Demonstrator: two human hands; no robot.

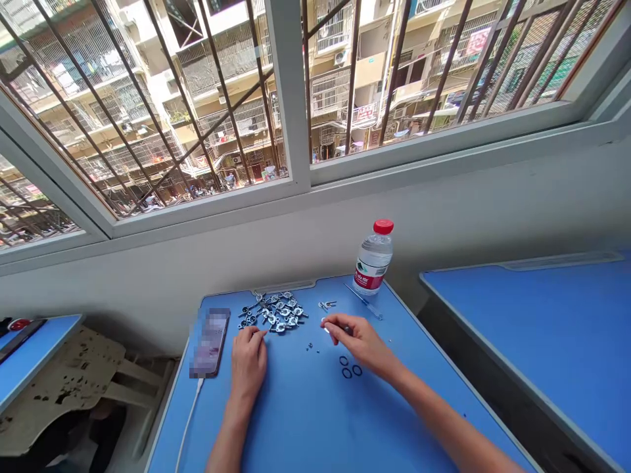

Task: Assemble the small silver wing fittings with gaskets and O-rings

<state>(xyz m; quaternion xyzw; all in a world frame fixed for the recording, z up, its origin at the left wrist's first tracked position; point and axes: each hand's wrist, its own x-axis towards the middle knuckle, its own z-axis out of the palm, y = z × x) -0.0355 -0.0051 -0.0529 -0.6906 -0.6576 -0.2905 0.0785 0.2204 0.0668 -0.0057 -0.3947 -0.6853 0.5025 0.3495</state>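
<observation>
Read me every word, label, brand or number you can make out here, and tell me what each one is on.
Water bottle label: white characters on a red band, too small and blurred to read.
Phone screen: blurred out, nothing readable.
Red sign on a balcony across the street: too small to read.
No other text can be read.

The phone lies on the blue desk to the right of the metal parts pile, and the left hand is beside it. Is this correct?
No: the head view shows the phone left of the pile of metal parts. The blue desk and the left hand beside it are right.
</observation>
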